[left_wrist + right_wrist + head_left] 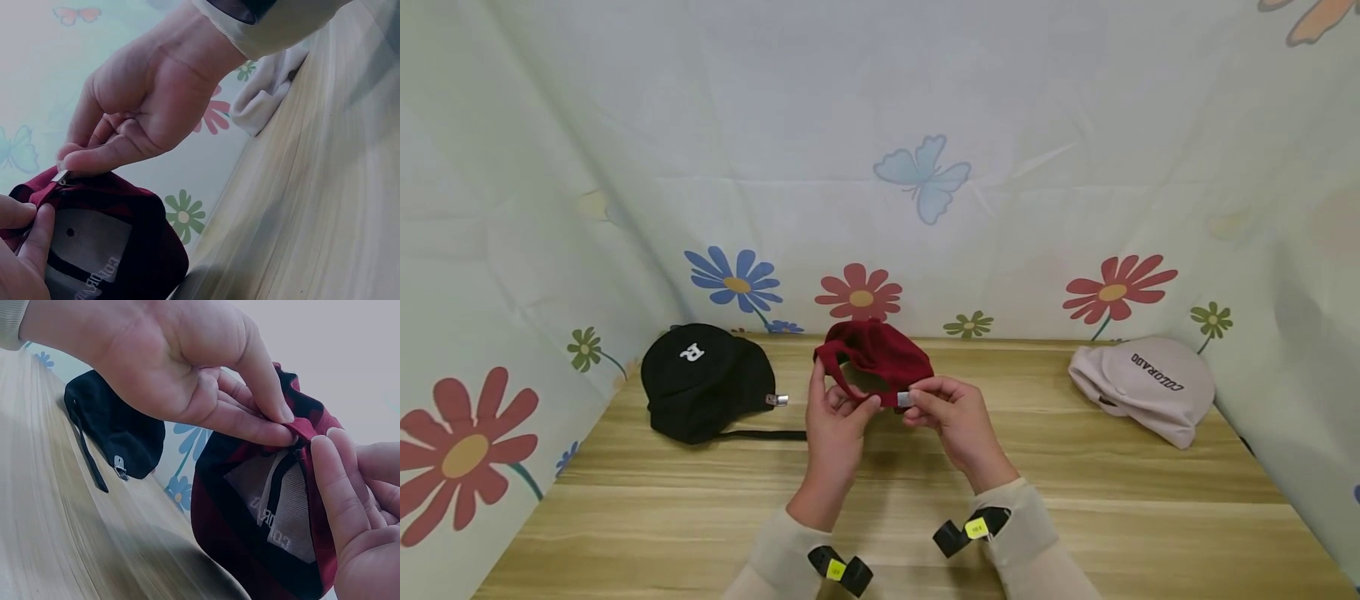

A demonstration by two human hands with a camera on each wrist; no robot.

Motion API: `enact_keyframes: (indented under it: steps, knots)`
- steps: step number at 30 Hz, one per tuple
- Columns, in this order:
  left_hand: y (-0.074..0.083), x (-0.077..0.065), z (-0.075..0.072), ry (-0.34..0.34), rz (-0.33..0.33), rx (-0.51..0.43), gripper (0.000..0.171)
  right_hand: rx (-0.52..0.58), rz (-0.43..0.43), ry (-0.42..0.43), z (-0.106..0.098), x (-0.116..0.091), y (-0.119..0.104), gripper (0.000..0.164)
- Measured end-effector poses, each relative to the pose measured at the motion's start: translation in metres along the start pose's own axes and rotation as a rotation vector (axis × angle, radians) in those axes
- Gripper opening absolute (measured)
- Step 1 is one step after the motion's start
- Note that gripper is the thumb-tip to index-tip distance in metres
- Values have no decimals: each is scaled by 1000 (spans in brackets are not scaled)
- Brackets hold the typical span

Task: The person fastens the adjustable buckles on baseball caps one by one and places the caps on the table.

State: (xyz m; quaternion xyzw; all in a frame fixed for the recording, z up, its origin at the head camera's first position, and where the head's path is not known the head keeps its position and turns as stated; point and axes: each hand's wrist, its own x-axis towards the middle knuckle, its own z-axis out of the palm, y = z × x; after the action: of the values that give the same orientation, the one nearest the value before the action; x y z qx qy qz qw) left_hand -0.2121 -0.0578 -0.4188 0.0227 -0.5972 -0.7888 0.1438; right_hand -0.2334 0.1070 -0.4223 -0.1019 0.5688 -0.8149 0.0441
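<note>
Here we are with the red cap [891, 346] straight ahead, just beyond both hands and midway between two other caps, its hollow side turned back toward us. Whether it touches the table [1075, 533] we can't tell. And the key spot is the metal buckle [905, 399] on the strap [888, 400]: it sits at the near edge, and the right hand [958, 421] is the closer one, pinching it between thumb and finger. The left hand [838, 433] grips the band just to the buckle's left, thumb on the near side. So we have the strap's long axis running roughly crosswise, from one set of fingertips to the other, only a short stretch showing between. Well out left lies the black cap [700, 383]; far right, the pale cap [1150, 387].
</note>
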Motion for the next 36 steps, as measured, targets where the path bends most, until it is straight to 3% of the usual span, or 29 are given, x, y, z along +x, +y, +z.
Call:
enact_keyframes:
  steps: [13,27,36]
  knots:
    - [-3,-1,-1,-2,27,55,93,-49,-12,42,2,1,3,29]
    - [-1,-3,-3,-21,32,89,93,-156,-17,67,7,-3,-2,19]
    - [-1,-3,-2,-38,29,63,96,-165,-31,29,6,-5,-4,25]
